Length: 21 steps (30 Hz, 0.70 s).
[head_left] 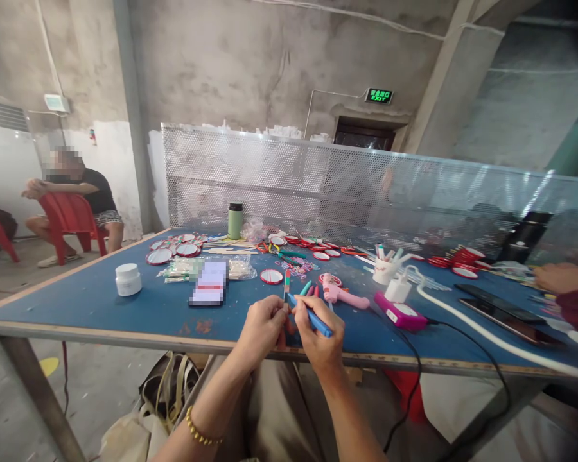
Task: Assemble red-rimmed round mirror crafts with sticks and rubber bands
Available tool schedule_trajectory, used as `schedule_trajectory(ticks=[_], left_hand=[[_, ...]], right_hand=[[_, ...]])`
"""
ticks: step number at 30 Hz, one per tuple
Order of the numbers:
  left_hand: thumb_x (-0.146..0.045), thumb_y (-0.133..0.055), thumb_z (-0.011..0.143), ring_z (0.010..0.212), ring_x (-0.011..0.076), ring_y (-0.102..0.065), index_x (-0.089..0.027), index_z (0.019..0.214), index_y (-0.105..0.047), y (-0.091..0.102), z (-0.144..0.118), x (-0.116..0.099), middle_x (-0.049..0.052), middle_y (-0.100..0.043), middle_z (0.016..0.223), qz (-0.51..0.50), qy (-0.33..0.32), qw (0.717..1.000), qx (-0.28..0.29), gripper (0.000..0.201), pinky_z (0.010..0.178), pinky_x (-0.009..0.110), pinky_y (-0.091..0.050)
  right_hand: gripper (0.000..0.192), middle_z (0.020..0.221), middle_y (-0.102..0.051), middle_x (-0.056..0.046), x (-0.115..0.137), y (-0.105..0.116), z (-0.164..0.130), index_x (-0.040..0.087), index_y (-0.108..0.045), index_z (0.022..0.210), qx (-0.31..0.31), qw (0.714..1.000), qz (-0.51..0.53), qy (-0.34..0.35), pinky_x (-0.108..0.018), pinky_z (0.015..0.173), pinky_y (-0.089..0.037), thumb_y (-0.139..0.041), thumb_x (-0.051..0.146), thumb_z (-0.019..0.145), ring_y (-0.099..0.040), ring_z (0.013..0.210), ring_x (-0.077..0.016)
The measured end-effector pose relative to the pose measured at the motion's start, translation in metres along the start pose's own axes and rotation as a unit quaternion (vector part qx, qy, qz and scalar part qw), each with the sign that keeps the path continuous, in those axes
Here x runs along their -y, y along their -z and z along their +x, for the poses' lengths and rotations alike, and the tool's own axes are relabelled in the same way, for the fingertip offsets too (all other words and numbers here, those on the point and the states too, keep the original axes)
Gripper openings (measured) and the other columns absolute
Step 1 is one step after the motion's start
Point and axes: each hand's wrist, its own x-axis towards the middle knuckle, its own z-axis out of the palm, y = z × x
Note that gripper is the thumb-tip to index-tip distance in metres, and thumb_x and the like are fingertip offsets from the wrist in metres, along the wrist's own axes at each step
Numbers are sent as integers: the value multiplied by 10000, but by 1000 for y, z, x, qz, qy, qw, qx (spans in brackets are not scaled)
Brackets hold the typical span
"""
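Note:
My left hand (266,321) is closed on a thin flat stick (287,282) that stands upright, with green and red bands on its upper part. In my right hand (320,330) is a blue marker pen (318,321), its tip at the stick's edge. Just beyond my right hand lie a teal marker (306,287) and a red marker (313,291). A pink hot glue gun (344,294) rests to their right, near a small red-rimmed disc. Another red-rimmed round disc (271,276) lies beyond my left hand.
A phone (209,283) and a white jar (128,280) stand left on the blue table (164,321). To the right are a paper cup of pens (384,269), a purple power block (399,312) and cables. Pliers (284,252) lie behind. A co-worker's hand (556,277) shows far right; another person sits far left.

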Motion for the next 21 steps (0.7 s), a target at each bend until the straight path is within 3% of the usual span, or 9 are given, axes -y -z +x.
schedule_trajectory(ticks=[21], left_hand=[[-392, -516, 866, 326, 86, -504, -195, 686, -500, 0, -1, -3, -38, -605, 532, -27, 18, 999, 6, 267, 350, 189, -292]], right_hand=[[136, 747, -738, -24, 1, 1, -1, 190, -675, 879, -8, 1000, -9, -4, -232, 659, -549, -549, 160, 918, -697, 644, -140]])
